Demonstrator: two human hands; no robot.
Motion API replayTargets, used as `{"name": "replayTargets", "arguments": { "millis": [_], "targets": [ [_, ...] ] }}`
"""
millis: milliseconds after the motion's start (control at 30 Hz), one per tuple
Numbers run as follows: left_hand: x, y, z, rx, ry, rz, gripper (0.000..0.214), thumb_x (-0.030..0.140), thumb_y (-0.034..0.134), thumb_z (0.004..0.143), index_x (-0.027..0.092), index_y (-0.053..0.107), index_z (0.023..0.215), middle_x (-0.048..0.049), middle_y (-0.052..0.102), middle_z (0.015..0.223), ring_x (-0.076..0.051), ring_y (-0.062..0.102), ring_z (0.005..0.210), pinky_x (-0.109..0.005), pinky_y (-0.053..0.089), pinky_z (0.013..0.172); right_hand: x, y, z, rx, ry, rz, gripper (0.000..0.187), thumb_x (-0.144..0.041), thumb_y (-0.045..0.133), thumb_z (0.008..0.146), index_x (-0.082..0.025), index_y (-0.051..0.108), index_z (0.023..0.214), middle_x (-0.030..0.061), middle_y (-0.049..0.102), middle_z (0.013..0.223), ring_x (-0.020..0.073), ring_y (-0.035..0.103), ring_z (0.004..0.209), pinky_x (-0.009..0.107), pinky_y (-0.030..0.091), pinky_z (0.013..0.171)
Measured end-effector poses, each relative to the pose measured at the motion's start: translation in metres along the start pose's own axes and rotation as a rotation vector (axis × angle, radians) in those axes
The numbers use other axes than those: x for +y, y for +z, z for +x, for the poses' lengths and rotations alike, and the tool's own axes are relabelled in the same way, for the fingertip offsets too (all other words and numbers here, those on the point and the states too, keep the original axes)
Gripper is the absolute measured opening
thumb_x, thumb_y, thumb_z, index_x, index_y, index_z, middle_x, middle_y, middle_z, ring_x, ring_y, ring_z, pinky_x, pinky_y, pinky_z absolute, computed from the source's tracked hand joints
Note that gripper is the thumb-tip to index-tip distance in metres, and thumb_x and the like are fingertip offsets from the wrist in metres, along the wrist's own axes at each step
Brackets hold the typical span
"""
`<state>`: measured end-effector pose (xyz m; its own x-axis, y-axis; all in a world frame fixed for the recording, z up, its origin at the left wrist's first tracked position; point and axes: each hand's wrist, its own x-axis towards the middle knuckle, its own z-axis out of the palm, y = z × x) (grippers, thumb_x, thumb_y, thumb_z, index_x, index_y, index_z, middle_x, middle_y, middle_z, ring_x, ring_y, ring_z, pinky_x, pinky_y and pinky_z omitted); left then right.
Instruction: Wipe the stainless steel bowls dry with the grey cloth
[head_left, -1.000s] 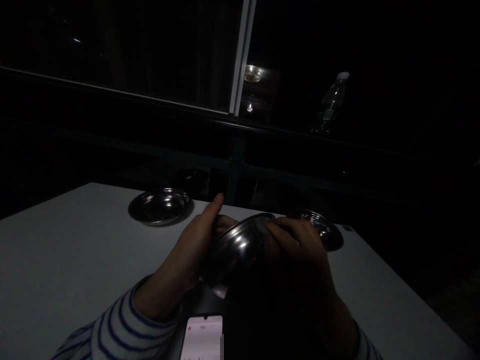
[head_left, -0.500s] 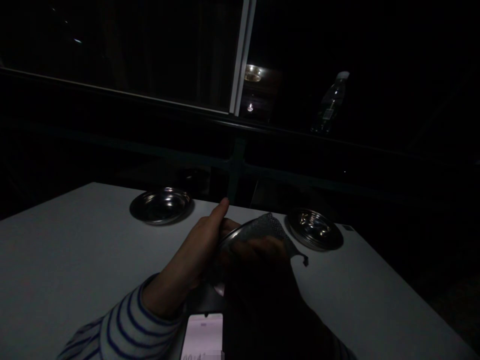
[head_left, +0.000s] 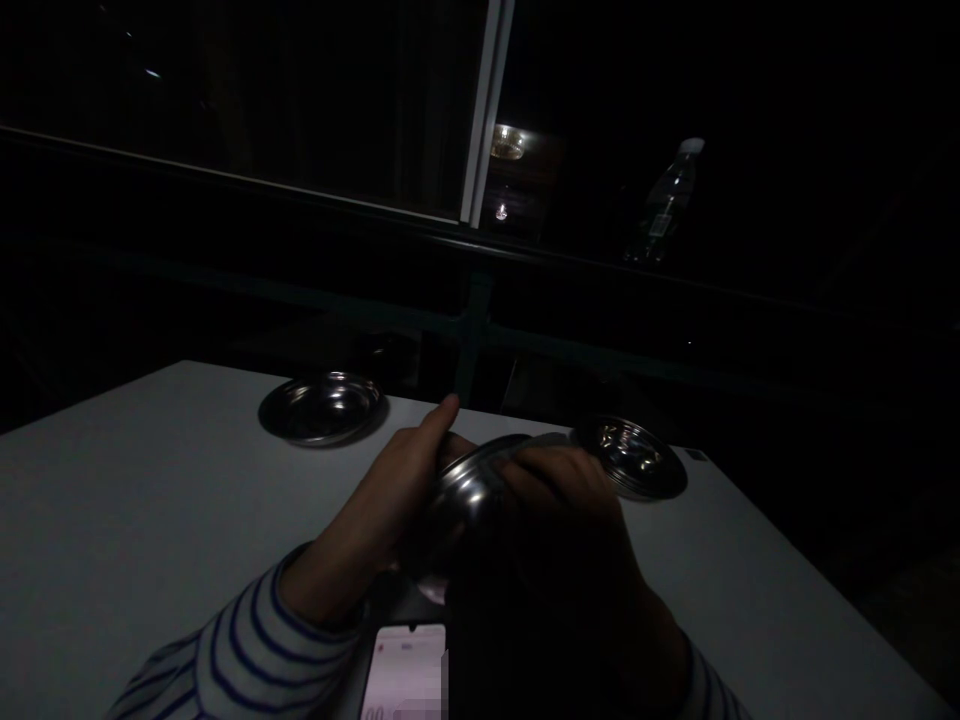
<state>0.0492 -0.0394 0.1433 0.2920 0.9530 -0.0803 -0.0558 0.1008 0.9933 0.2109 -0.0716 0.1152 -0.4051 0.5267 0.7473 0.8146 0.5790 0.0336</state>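
A shiny round steel plate (head_left: 466, 497) is held tilted above the table in front of me. My left hand (head_left: 397, 475) is closed on its left edge, with the thumb pointing up and the other fingers mostly behind it. My right hand (head_left: 577, 500) is pressed on the plate's right side, its fingers bent over a grey cloth (head_left: 551, 439). Only a small strip of that cloth shows above the knuckles; the rest is hidden by the hand and deep shadow.
On the white table (head_left: 165, 520) a steel plate (head_left: 321, 408) lies at the back left. Stacked steel plates (head_left: 630, 457) lie at the back right. A lit phone (head_left: 405, 665) is below my hands. Beyond, a plastic bottle (head_left: 664, 210) stands by a window frame (head_left: 484, 120).
My right hand has moved right across the plate, baring more of its shiny surface. The cloth's hanging corner has gone from sight. My left hand stays in place.
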Motion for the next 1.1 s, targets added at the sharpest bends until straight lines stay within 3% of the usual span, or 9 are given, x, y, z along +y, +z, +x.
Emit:
{"name": "replayTargets", "arguments": {
  "millis": [133, 367, 800, 967, 1100],
  "targets": [
    [-0.001, 0.002, -0.002, -0.011, -0.029, -0.015, 0.051, 0.058, 0.043, 0.073, 0.014, 0.054, 0.049, 0.0015, 0.046, 0.043, -0.008, 0.038, 0.038, -0.021, 0.027, 0.039, -0.014, 0.008, 0.000, -0.021, -0.077, -0.025, 0.024, -0.034, 0.046, 0.081, -0.020, 0.056, 0.098, 0.0027, 0.060, 0.093, 0.0189, 0.046, 0.081, 0.034, 0.033, 0.068],
    [-0.001, 0.009, -0.002, 0.041, -0.057, 0.034, 0.046, 0.057, 0.048, 0.070, 0.014, 0.054, 0.054, 0.0006, 0.050, 0.048, -0.011, 0.046, 0.045, -0.022, 0.033, 0.045, -0.031, 0.018, -0.005, 0.047, -0.168, -0.063, 0.017, -0.028, 0.049, 0.079, -0.020, 0.057, 0.091, 0.0013, 0.060, 0.090, 0.0174, 0.046, 0.084, 0.037, 0.031, 0.077],
    [0.002, 0.006, -0.002, 0.060, -0.064, -0.023, 0.045, 0.052, 0.048, 0.072, 0.013, 0.054, 0.049, 0.0004, 0.051, 0.044, -0.009, 0.045, 0.039, -0.019, 0.031, 0.039, 0.006, 0.003, -0.001, 0.011, 0.067, -0.003, 0.025, -0.028, 0.040, 0.085, -0.017, 0.059, 0.096, 0.0062, 0.059, 0.093, 0.0187, 0.048, 0.084, 0.033, 0.037, 0.071],
    [0.000, 0.005, -0.002, 0.048, -0.078, 0.000, 0.035, 0.041, 0.054, 0.072, 0.014, 0.052, 0.050, 0.0032, 0.048, 0.041, -0.007, 0.042, 0.036, -0.018, 0.029, 0.036, -0.006, 0.009, -0.003, -0.025, -0.065, -0.017, 0.027, -0.033, 0.048, 0.080, -0.018, 0.057, 0.100, 0.0056, 0.059, 0.094, 0.0197, 0.047, 0.082, 0.034, 0.035, 0.069],
    [-0.002, 0.004, -0.002, 0.023, -0.024, 0.009, 0.033, 0.037, 0.053, 0.074, 0.014, 0.052, 0.050, 0.0047, 0.045, 0.041, -0.005, 0.039, 0.036, -0.017, 0.027, 0.036, -0.023, 0.020, -0.007, 0.069, -0.141, -0.066, 0.024, -0.028, 0.049, 0.078, -0.019, 0.055, 0.099, 0.0036, 0.059, 0.092, 0.0193, 0.046, 0.085, 0.036, 0.034, 0.074]
  ]
}}
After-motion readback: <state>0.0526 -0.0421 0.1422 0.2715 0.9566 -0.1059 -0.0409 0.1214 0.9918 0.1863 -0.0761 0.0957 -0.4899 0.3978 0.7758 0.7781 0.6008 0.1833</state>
